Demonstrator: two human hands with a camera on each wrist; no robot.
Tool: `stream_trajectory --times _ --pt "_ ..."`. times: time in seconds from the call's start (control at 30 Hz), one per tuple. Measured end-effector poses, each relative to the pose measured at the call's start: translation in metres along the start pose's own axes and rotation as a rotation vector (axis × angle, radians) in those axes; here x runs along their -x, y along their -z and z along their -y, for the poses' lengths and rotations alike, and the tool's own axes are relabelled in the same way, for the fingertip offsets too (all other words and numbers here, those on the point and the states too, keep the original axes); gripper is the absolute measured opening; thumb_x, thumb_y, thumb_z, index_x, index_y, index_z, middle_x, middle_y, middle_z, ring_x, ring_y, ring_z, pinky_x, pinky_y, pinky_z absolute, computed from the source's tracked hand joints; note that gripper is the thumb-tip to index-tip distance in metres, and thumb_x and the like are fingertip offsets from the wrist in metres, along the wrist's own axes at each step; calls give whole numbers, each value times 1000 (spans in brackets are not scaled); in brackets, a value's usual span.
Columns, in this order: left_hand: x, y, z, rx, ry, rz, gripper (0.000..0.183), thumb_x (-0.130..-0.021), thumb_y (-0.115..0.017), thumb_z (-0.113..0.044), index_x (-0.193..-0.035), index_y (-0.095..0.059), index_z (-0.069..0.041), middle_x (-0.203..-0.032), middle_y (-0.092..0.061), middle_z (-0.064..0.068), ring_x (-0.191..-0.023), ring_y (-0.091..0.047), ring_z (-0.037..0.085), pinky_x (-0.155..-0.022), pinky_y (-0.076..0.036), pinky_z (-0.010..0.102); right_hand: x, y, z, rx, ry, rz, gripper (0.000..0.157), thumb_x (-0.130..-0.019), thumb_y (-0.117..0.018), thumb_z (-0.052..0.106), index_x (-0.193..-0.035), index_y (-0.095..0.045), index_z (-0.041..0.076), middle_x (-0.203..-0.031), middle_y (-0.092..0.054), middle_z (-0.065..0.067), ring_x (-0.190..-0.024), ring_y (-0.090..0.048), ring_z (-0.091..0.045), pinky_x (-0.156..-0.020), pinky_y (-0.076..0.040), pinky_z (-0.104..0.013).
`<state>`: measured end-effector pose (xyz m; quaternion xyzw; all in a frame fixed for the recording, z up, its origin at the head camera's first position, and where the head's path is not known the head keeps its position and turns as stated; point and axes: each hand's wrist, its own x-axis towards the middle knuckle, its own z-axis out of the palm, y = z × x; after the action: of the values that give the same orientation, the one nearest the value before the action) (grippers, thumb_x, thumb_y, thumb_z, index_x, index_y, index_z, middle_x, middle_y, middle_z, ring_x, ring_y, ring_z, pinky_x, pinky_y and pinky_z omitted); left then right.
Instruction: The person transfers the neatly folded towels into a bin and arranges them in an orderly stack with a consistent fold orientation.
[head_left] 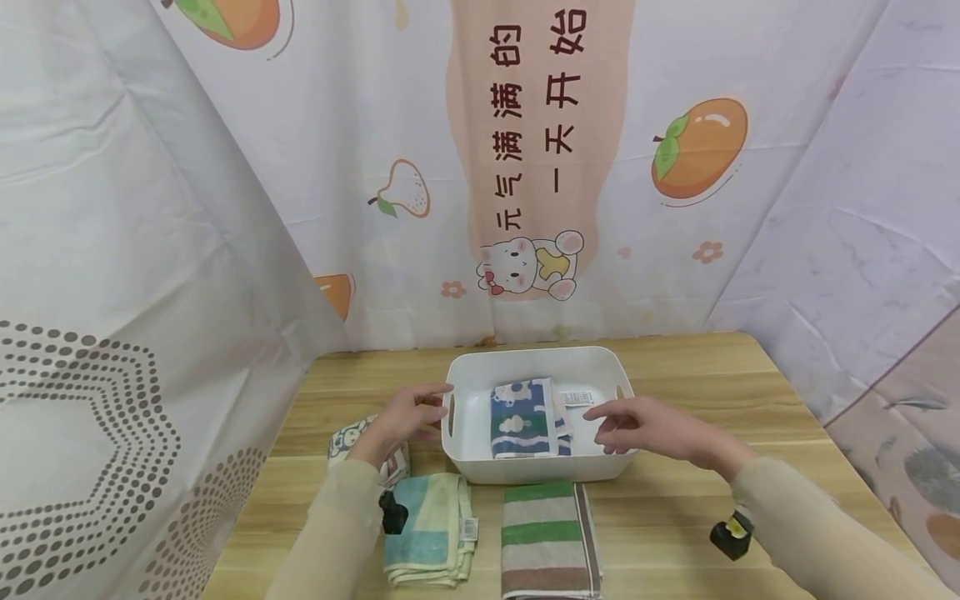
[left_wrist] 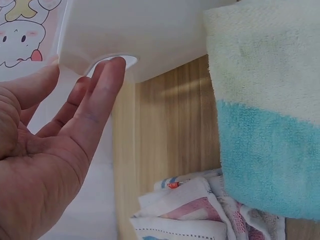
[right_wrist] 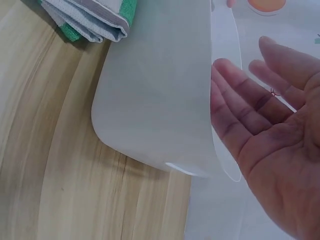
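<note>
A white plastic bin [head_left: 536,472] stands on the table, with a folded blue, white and green patterned towel [head_left: 517,421] inside it. My left hand [head_left: 405,421] is at the bin's left end, fingers fairly straight and right by the handle hole, thumb near the rim. Over the right end, my right hand [head_left: 645,429] has its fingers loosely extended beside the rim, holding nothing. In front of the bin lie a folded blue-and-cream towel [head_left: 427,529] and a green, white and brown striped towel [head_left: 543,537]. Another folded patterned towel [head_left: 347,437] is partly hidden behind my left forearm.
The wooden table [head_left: 697,375] ends at a printed curtain [head_left: 420,275] behind the bin. More pale cloth [head_left: 150,250] hangs along the left side. A white label [head_left: 577,398] shows beside the towel within the bin.
</note>
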<state>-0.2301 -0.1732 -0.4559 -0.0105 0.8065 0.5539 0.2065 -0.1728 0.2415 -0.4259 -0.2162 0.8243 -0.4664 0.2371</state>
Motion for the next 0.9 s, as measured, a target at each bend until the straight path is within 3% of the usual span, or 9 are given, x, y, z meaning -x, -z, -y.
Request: stream_trajectory --times 0.2,0.4,0.63,0.9 --pt "-2 0 3 29 3 -1 47 -101 -64 -7 -146 -59 -16 -126 -56 16 -103 -64 27 -87 -60 48 9 -1 1 -35 9 -12 41 -99 -69 22 -137 -62 7 -111 -71 -7 -104 -68 -25 -87 -57 -26" --pt "-3 0 4 46 17 -2 47 -101 -64 -6 -146 -59 -17 -125 -58 16 -101 -65 28 -85 -60 50 17 -3 -1 -91 47 -2 39 -100 -68 19 -136 -62 5 -111 -71 -17 -98 -70 -31 -86 -59 -33" --pt "-3 0 4 61 33 -1 47 -101 -64 -8 -146 -59 -18 -125 -61 17 -97 -69 28 -84 -61 48 23 -10 -8 -130 8 57 38 -101 -66 21 -136 -63 10 -116 -69 -17 -94 -70 -34 -84 -59 -36" --pt "-4 -1 4 63 39 1 48 -101 -64 -9 -147 -58 -19 -126 -60 17 -99 -69 28 -84 -61 47 28 -19 -21 -195 48 111 38 -102 -63 15 -135 -60 -3 -114 -69 -21 -95 -71 -33 -82 -61 -41"
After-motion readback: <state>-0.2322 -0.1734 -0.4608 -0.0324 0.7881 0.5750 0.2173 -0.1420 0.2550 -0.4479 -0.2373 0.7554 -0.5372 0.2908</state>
